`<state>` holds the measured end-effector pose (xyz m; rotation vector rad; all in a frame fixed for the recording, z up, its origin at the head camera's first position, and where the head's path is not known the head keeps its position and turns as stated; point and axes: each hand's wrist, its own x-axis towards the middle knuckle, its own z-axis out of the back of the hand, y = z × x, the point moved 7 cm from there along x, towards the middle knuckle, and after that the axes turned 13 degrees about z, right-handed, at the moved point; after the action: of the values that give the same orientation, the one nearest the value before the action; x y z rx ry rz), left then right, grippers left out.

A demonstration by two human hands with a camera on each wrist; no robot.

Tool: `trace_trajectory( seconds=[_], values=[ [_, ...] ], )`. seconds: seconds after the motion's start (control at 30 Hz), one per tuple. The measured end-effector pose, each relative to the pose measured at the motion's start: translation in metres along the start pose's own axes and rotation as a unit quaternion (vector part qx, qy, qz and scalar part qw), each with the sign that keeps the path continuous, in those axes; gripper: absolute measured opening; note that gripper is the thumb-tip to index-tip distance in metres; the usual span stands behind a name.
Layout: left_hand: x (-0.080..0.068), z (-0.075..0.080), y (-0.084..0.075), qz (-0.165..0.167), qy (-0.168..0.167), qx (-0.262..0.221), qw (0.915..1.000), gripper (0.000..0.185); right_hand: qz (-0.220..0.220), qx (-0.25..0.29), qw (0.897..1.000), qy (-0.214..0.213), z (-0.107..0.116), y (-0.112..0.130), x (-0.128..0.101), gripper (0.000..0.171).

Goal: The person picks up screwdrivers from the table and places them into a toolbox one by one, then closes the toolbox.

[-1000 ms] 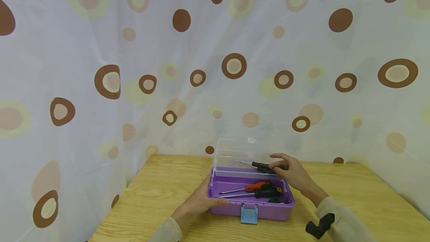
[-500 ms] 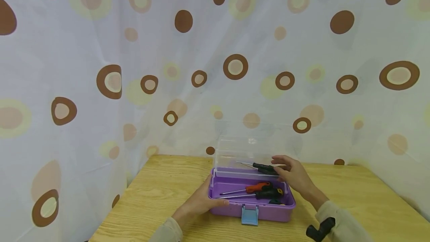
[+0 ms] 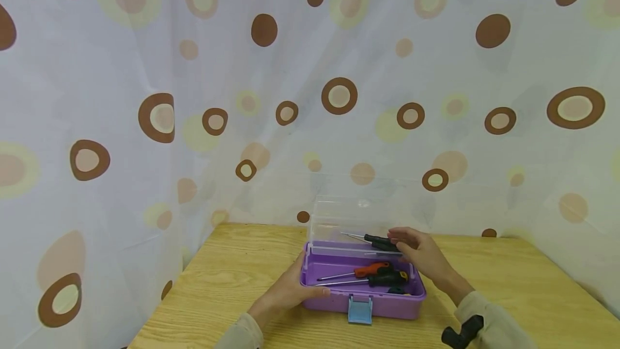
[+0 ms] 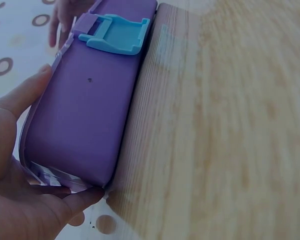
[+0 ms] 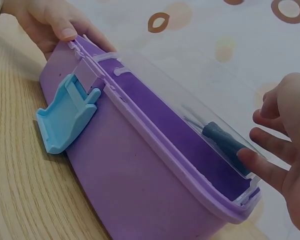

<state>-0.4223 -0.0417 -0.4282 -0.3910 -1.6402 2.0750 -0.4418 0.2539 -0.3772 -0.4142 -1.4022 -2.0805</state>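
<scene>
While the purple toolbox (image 3: 362, 299) is gripped at its left end by the left hand (image 3: 286, 292), thumb curled over the rim, the right hand (image 3: 420, 252) is held with fingers (image 5: 262, 167) spread loosely; one fingertip seems to touch the black screwdriver (image 3: 380, 241), which lies just ahead of those fingers against the clear lid (image 3: 356, 217).

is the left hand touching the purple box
Touching: the left wrist view shows the left hand with thumb and fingers pressed against the end of the purple box.
</scene>
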Motion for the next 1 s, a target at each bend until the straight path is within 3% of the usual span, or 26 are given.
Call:
trace_trajectory(
  seconds=[0.5,1.0],
  values=[
    [-0.003,0.0,-0.003,0.013,-0.013,0.014,0.9997,0.116,0.0,-0.001,1.0,-0.011,0.001,0.006,-0.003,0.036],
    [-0.002,0.003,0.0,0.028,-0.014,0.005,0.9995,0.117,-0.006,0.032,0.999,-0.04,0.01,0.008,-0.008,0.036]
  ],
)
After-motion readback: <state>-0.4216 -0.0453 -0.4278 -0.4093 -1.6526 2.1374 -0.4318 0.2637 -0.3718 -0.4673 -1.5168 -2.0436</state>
